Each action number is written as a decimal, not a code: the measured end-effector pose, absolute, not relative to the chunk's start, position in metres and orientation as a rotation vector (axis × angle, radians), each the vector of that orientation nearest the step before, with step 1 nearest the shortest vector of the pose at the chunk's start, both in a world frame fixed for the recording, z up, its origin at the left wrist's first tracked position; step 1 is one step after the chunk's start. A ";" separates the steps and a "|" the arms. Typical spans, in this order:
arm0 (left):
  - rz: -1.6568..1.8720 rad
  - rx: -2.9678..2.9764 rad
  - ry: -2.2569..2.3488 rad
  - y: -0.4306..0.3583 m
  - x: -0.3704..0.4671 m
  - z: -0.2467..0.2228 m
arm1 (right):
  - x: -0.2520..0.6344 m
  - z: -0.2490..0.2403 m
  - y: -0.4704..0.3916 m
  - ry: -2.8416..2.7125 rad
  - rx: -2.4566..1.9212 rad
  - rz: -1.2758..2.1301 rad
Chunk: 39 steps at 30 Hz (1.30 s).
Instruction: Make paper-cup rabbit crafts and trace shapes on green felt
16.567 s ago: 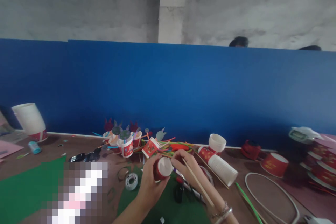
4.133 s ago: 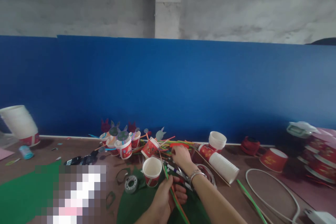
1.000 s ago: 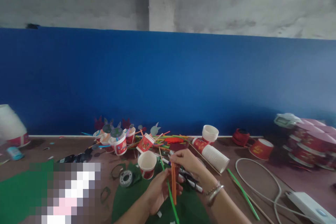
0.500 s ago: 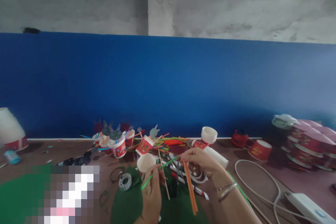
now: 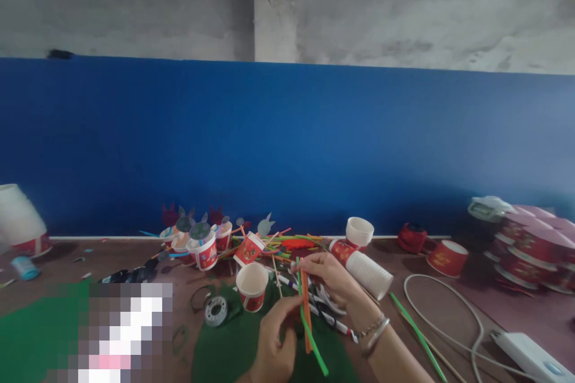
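Green and orange straws between two bare hands

Orange straws point(image 5: 306, 290) and one green straw point(image 5: 315, 348) hang together above a dark green sheet point(image 5: 224, 350), near the middle of the worktop; the green one slants across the orange ones, its lower end reaching past theirs; all look like thin plastic, so they should be very light, fairly springy and a little slippery, apt to roll apart or crease if squeezed hard; a gentle fingertip grip near the upper ends, with a second touch around mid-length, would probably keep them lined up.

The right hand point(image 5: 331, 276), with a bracelet point(image 5: 376, 335) at the wrist, pinches the upper ends between thumb and fingertips, hardly open at all; the left hand point(image 5: 276, 335) is loosely curled, a rounded gap showing between thumb and forefinger, its fingertip meeting the straws lower down; whether it pinches them or merely steadies them cannot be told.

Just beyond the left hand an upright paper cup point(image 5: 252, 294) stands, mouth up, near a tape roll point(image 5: 210, 312); a marker pen point(image 5: 338, 324) lies below the right hand.
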<state>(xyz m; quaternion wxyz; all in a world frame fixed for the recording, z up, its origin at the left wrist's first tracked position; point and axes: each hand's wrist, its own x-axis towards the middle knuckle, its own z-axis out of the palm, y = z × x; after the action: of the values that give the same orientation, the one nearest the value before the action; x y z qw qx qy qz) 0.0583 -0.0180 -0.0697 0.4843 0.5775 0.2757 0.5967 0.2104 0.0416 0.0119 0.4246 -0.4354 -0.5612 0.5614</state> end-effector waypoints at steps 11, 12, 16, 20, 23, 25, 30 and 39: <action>1.058 0.799 0.703 0.002 0.070 -0.067 | 0.179 -0.005 0.037 -1.687 -1.254 1.162; 1.067 0.806 0.713 0.004 0.069 -0.068 | 0.179 -0.007 0.038 -1.671 -1.269 1.137; 1.087 0.803 0.732 0.008 0.066 -0.070 | 0.180 -0.010 0.040 -1.668 -1.226 0.995; 1.064 0.819 0.694 0.007 0.064 -0.070 | 0.182 -0.010 0.039 -1.750 -1.130 1.075; 1.036 0.809 0.672 0.008 0.064 -0.070 | 0.183 -0.011 0.040 -1.697 -1.118 1.151; 1.019 0.813 0.670 0.008 0.064 -0.070 | 0.184 -0.011 0.042 -1.630 -1.107 1.123; 1.021 0.816 0.695 0.007 0.064 -0.068 | 0.184 -0.011 0.043 -1.641 -1.210 1.073; 1.018 0.843 0.718 0.004 0.062 -0.065 | 0.183 -0.012 0.041 -1.650 -1.224 1.149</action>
<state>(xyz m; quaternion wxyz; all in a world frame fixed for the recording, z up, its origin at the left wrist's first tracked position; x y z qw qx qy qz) 0.0624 0.0043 -0.0646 0.7303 0.3829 0.3262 0.4622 0.1834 0.0411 -0.0116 0.3837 -0.4802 -0.6473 0.4508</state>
